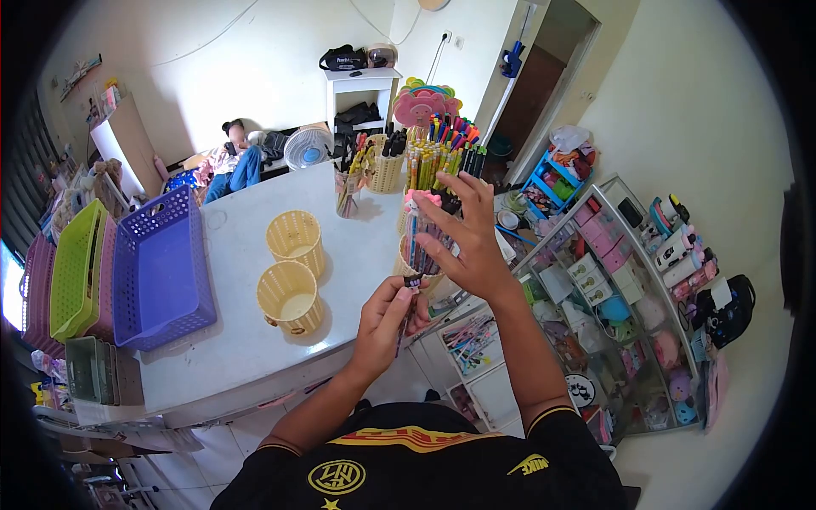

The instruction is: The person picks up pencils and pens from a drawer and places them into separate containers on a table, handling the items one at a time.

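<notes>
My left hand (387,321) is closed around a slim pen with a dark decorated topper (413,281), just past the table's front edge. Spread fingers show on my right hand (472,246), which is raised over a cream woven basket (410,253) at the table's right side. Out of that basket stand pens with pink toppers (422,200), and my right fingers overlap them in this view. Behind them rise yellow pencils (425,161) and several coloured markers (455,132). Two more cream woven baskets (293,231) (285,319) sit left of my hands.
Purple (204,297) and green (72,289) plastic baskets line the white table's (229,357) left end. A clear cup of pens (347,200) stands farther back. Right of me is a glass display case (595,280). Beyond the table, a person (242,161) is near a fan (308,149).
</notes>
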The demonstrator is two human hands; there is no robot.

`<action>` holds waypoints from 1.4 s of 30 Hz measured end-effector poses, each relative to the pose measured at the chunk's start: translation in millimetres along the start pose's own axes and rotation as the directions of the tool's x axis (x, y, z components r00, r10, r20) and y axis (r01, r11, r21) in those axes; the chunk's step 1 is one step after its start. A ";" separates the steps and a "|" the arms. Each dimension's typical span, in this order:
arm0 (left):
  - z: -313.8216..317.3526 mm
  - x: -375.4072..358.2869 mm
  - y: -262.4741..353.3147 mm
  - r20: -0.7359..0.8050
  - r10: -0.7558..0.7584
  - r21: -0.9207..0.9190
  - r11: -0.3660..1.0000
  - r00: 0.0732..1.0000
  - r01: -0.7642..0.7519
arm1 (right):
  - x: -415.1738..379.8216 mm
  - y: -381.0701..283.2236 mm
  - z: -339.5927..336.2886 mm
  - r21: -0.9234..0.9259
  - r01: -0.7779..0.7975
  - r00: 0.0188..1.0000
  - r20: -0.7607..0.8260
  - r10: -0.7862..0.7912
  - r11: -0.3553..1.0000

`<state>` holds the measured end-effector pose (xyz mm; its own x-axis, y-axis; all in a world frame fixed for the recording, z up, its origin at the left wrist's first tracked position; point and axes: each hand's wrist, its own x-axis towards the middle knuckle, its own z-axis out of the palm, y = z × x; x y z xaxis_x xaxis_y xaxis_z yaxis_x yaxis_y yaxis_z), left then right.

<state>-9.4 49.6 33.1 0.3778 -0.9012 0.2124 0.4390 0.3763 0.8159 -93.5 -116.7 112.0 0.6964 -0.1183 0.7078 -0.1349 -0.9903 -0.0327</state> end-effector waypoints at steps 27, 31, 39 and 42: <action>-19.1 63.3 -3.0 -0.145 0.475 0.521 0.783 0.868 -0.341 | -10.8 21.6 -40.2 0.594 -0.095 0.868 -0.344 0.359 0.799; -23.0 72.4 -7.6 -0.149 0.487 0.618 0.725 0.861 -0.303 | -11.0 14.2 -14.0 0.317 -0.064 0.978 -0.167 0.122 0.946; -19.1 76.8 -5.3 -0.048 0.572 0.727 0.582 0.819 -0.364 | -16.8 13.2 -11.2 0.142 -0.082 0.978 -0.177 0.107 0.986; -18.1 74.0 -3.9 -0.107 0.519 0.657 0.677 0.848 -0.331 | -24.1 14.0 -5.7 0.245 -0.132 0.958 -0.219 0.187 0.961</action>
<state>31.6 -14.6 35.9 0.6355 -0.5460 0.5459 -0.3639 0.4118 0.8355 -116.3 -127.3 98.5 0.4876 -0.2826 0.8261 -0.0486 -0.9535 -0.2975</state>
